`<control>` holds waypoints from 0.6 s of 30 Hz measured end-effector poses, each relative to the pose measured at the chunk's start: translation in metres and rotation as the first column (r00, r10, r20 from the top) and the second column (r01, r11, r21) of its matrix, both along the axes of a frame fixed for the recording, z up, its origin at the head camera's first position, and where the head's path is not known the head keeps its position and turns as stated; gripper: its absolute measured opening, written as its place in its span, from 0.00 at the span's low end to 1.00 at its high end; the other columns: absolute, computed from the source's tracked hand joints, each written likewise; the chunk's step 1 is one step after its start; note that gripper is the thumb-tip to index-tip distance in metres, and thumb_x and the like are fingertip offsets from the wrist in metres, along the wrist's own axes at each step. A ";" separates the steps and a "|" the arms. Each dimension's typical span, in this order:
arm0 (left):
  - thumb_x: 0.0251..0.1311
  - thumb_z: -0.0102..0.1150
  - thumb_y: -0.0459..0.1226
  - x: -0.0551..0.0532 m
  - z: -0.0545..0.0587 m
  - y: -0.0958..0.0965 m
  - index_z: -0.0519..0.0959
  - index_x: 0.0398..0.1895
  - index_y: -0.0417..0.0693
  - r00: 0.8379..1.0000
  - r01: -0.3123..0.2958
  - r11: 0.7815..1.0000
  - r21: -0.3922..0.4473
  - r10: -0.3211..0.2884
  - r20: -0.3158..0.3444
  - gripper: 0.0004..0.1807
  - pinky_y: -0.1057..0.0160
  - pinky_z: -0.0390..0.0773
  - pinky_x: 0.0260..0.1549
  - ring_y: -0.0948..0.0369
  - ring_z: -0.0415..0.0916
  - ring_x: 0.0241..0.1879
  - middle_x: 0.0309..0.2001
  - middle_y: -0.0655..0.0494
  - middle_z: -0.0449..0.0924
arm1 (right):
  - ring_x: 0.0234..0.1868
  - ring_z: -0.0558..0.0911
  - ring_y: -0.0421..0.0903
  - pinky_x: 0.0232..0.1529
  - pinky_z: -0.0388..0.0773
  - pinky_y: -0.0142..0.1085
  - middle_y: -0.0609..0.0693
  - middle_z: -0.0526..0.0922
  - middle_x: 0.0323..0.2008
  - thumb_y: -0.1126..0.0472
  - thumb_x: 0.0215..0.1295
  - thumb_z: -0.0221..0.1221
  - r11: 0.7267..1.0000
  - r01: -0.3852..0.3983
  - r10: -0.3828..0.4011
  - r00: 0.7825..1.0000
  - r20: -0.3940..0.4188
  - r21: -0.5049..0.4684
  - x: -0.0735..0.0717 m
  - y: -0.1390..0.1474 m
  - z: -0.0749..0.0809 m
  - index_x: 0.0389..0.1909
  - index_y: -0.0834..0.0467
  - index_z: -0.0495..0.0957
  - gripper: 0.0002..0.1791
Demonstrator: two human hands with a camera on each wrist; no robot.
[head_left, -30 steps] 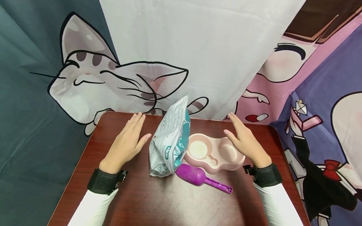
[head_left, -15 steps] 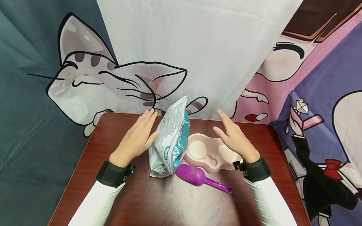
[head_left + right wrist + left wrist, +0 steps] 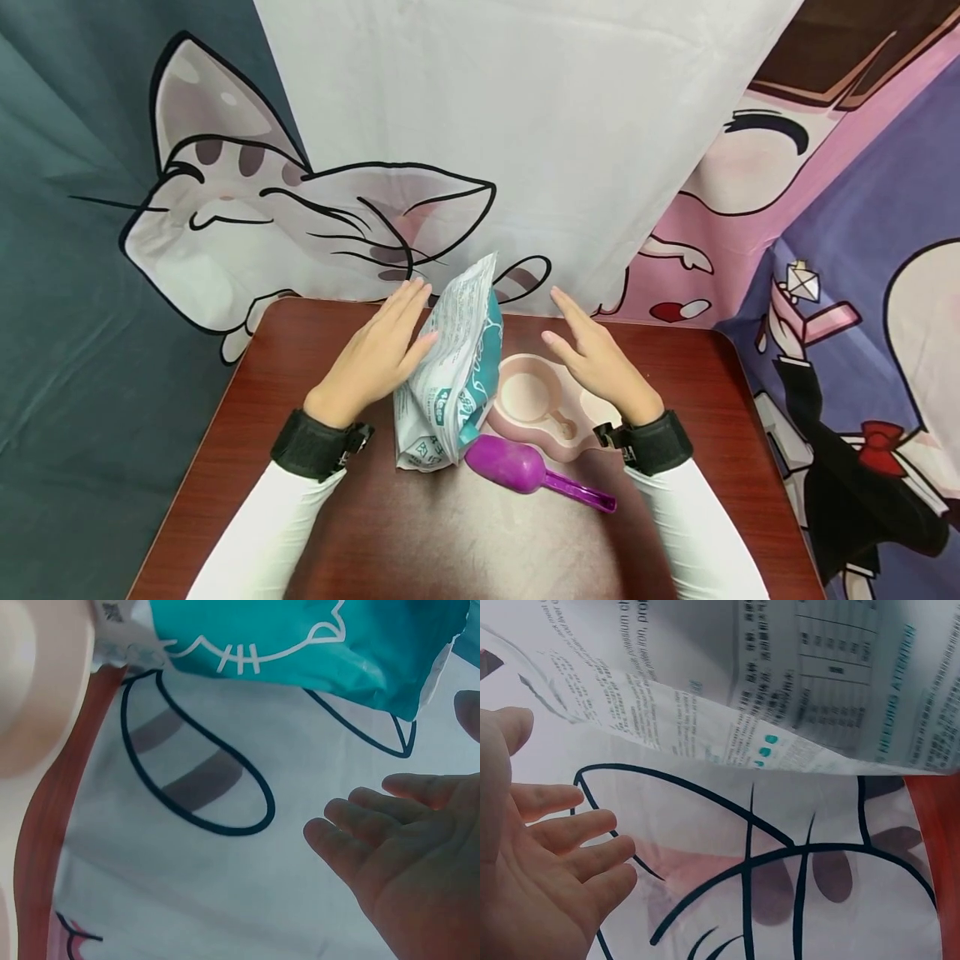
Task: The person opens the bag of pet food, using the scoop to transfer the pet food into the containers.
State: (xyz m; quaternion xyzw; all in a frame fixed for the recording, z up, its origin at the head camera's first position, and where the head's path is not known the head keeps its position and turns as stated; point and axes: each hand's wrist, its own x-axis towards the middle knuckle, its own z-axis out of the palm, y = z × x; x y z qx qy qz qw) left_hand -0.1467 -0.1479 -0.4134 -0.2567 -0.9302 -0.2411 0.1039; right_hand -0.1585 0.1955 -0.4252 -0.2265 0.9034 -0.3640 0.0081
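A: Position of the bag?
B: Standing on the table, near its far edge. The bag is between the left hand and the right hand.
A: Fingers?
B: Released on both sides, extended, grasping nothing. Both wrist views show a gap to the bag; the left hand is the nearer.
A: Step in hand?
B: My reading: lining up for a two-handed hold, bag not yet gripped. The next move would call for bringing both palms onto its sides and curling the fingers, with care since the pouch looks soft.
A: Counts, working outward?
B: Bag, one. Purple scoop, one, at the bag's foot; contact unclear. Pink double bowl, one, right of the bag, two wells, the right one partly hidden. Wrist straps, two. Printed cloth behind; number of pieces, cannot tell.
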 end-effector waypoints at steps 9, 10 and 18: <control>0.79 0.48 0.45 -0.010 0.008 0.009 0.61 0.78 0.37 1.000 0.030 1.000 -0.005 -0.030 0.005 0.32 0.48 0.56 0.78 0.47 0.55 0.80 0.78 0.40 0.60 | 0.82 0.55 0.50 0.80 0.53 0.52 0.52 0.54 0.82 0.51 0.80 0.53 0.997 -0.028 0.030 0.999 0.034 -0.067 -0.006 -0.017 0.002 0.83 0.55 0.51 0.37; 0.79 0.47 0.45 -0.012 0.009 0.010 0.62 0.78 0.37 0.999 0.038 0.999 0.005 -0.038 0.018 0.32 0.48 0.56 0.78 0.47 0.55 0.80 0.78 0.40 0.61 | 0.82 0.55 0.50 0.80 0.53 0.52 0.51 0.54 0.82 0.52 0.80 0.53 0.997 -0.031 0.034 0.999 0.034 -0.075 -0.007 -0.020 0.002 0.83 0.55 0.51 0.37; 0.80 0.45 0.45 -0.020 0.018 0.019 0.61 0.79 0.39 0.988 0.072 0.994 0.080 -0.082 0.130 0.31 0.48 0.55 0.78 0.49 0.54 0.81 0.80 0.44 0.59 | 0.82 0.56 0.49 0.79 0.55 0.52 0.49 0.56 0.82 0.54 0.80 0.53 0.988 -0.054 0.059 0.998 0.035 -0.147 -0.012 -0.038 0.001 0.83 0.54 0.53 0.35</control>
